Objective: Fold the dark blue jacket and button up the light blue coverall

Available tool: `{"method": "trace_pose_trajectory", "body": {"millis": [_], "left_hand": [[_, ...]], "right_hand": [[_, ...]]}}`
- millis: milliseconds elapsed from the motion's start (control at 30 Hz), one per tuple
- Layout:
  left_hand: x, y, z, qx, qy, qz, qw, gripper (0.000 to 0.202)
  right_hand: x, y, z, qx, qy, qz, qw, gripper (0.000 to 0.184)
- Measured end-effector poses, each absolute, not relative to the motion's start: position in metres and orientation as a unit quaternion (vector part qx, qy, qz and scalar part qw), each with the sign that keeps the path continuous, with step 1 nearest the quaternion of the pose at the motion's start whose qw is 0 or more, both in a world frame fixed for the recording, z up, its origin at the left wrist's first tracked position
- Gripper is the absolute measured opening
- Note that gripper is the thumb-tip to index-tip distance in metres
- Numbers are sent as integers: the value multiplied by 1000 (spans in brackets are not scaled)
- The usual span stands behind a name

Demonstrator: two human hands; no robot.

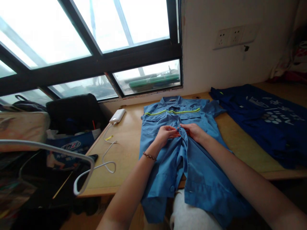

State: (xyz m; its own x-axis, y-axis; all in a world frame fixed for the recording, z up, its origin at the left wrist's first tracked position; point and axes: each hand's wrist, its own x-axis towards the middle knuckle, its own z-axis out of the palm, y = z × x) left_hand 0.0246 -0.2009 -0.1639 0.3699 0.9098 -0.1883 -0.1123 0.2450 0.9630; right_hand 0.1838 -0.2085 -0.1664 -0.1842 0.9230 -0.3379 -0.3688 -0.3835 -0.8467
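A blue short-sleeved work shirt (153, 159) lies face up on the wooden table, its collar toward the wall and its hem hanging over the near edge. Yellow-green reflective tape crosses its chest. At the middle of the front opening, my left hand (166, 134) pinches one edge of the placket. My right hand (193, 131) grips the other edge close beside it, lifting that front panel a little. Below my hands the two panels hang apart. Whatever button lies between my fingertips is too small to make out. A beaded bracelet (150, 156) circles my left wrist.
On the table (129, 143) left of the shirt lies a white power bank (117, 115) with a white cable. A dark blue garment with white print (263, 118) spreads at right. A black chair back (74, 110) and bags stand left; windows and wall sockets (236, 35) are behind.
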Motion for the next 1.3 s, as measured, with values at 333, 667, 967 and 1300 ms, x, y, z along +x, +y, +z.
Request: {"method": "trace_pose_trajectory", "body": {"millis": [333,667,967,1300], "left_hand": [[22,-198,-163,480,439,383,656,23],[23,-196,-167,485,444,386,647,22],[26,-201,-165,480,433,394,653,25],[34,-202,-170,423,437,452,652,30]], "right_hand": [[184,-207,-166,-480,-311,675,466,13],[186,-211,-161,-478,-374,658,447,16],[184,-211,-164,-528,-587,421,446,15],[178,-216,-162,-533,-704,206,421,14]]}}
